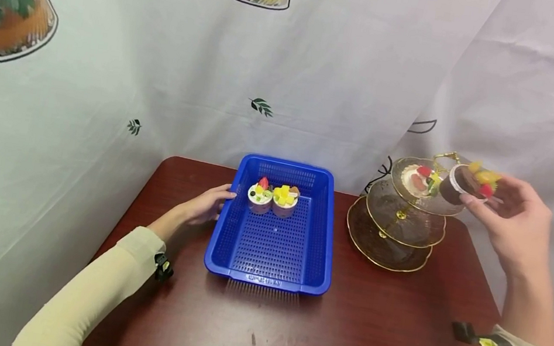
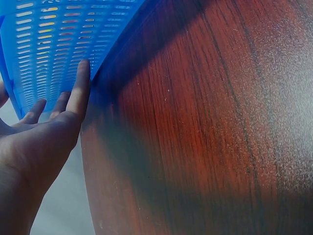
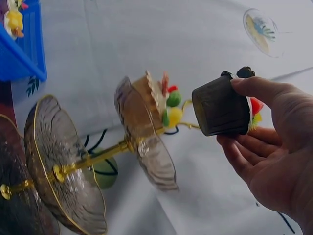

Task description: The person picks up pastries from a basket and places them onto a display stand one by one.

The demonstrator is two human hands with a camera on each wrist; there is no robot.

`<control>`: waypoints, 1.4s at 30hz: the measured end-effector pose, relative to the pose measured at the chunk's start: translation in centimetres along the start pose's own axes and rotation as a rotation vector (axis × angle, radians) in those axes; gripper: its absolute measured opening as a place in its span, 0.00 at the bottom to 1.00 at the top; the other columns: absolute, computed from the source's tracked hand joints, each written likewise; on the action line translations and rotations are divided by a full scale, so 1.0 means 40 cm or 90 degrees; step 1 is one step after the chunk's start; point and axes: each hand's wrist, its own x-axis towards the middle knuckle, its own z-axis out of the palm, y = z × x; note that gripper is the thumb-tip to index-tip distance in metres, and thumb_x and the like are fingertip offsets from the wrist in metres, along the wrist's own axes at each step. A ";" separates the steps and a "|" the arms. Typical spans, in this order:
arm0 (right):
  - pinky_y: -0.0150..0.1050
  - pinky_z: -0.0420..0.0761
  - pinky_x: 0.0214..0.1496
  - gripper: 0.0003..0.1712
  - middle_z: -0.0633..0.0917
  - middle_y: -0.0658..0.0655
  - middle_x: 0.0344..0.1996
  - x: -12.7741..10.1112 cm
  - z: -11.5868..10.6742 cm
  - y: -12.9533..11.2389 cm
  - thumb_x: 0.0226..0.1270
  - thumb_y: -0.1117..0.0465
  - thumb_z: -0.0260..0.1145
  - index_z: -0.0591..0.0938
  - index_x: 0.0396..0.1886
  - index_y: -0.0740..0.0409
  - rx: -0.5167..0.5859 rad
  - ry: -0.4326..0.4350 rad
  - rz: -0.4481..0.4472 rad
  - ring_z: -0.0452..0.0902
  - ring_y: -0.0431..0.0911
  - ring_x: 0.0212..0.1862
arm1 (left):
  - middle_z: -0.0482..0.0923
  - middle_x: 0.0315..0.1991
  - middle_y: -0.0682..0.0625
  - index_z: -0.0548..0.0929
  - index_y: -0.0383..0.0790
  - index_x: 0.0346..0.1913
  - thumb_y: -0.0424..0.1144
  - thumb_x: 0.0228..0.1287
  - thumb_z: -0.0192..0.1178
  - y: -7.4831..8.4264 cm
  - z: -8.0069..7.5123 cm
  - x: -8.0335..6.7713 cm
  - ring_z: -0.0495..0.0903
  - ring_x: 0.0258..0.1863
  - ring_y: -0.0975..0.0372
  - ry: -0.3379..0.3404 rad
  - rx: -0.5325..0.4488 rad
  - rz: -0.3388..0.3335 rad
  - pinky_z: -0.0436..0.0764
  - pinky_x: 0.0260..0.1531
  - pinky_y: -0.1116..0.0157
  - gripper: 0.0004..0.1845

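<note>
The table (image 1: 339,335) is being viewed from above and in front by the head camera. The blue basket (image 2: 54,44), at the table's far edge, is being seen close up by the left wrist camera; the tiered stand (image 3: 98,161) is being shared with the right wrist view.

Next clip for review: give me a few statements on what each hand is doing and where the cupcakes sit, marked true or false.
1. The right hand holds a brown cupcake. True.
2. The blue basket holds two cupcakes. True.
3. The left hand grips a cupcake. False: its straight fingers rest against the basket's outer wall.
4. The tiered stand has a cupcake on its bottom plate. False: its only cupcake sits on the top plate.
5. The stand is right of the basket. True.
</note>
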 end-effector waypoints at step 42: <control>0.16 0.76 0.48 0.42 0.82 0.46 0.52 0.037 0.005 0.102 0.65 0.50 0.79 0.75 0.74 0.61 -0.388 0.006 0.108 0.76 0.23 0.45 | 0.68 0.72 0.26 0.56 0.42 0.83 0.45 0.87 0.44 -0.016 0.000 0.005 0.81 0.61 0.40 0.007 -0.002 0.005 0.87 0.49 0.52 0.29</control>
